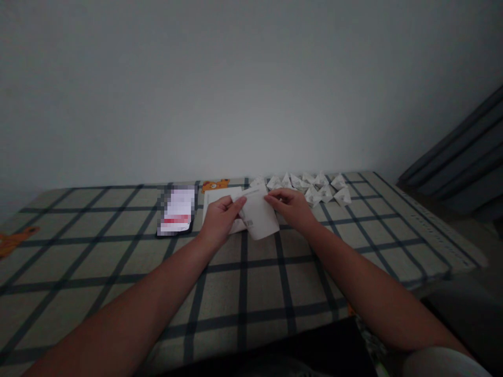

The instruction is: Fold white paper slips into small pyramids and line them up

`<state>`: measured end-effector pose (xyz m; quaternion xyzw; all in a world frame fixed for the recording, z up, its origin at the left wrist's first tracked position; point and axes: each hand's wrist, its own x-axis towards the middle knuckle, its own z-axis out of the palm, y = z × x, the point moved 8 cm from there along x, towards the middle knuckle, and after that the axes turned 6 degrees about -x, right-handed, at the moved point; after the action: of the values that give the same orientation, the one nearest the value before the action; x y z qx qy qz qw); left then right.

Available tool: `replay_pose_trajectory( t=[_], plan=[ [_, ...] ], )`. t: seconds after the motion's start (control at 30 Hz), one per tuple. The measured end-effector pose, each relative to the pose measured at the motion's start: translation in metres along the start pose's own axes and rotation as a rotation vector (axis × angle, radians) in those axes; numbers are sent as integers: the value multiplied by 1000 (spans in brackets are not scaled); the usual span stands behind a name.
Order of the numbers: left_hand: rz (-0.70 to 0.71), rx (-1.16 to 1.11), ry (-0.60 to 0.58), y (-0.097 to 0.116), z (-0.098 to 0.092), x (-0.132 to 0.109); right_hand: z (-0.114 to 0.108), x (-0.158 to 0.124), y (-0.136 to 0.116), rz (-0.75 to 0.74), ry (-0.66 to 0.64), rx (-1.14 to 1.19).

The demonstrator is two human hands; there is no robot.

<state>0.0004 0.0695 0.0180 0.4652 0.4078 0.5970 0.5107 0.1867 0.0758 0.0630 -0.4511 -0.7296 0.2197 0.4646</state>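
A white sheet of paper point(259, 217) with faint print and a small dark patch is held up a little above the cloth. My left hand point(222, 214) pinches its left side between thumb and fingers. On the upper right edge, my right hand point(293, 207) has thumb and fingertips closed. Behind and below my left hand lies a flat white stack or pad point(223, 193), partly hidden by the hand and the sheet. Several small white pyramid-shaped pieces point(324, 193) sit in rough rows just beyond my right hand; what they are made of I cannot tell.
A phone point(178, 209) with a lit, blurred screen lies to the left. The checked tablecloth point(157, 293) bears orange bear figures and covers the table up to the pale wall point(243, 94). A dark curtain point(463, 141) hangs at right.
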Motion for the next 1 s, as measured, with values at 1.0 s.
replay_pose_trajectory(
  t=[1.0],
  plan=[
    [24,-23,5,4,1,0,-1,2,0,-28,-4,-80]
  ],
)
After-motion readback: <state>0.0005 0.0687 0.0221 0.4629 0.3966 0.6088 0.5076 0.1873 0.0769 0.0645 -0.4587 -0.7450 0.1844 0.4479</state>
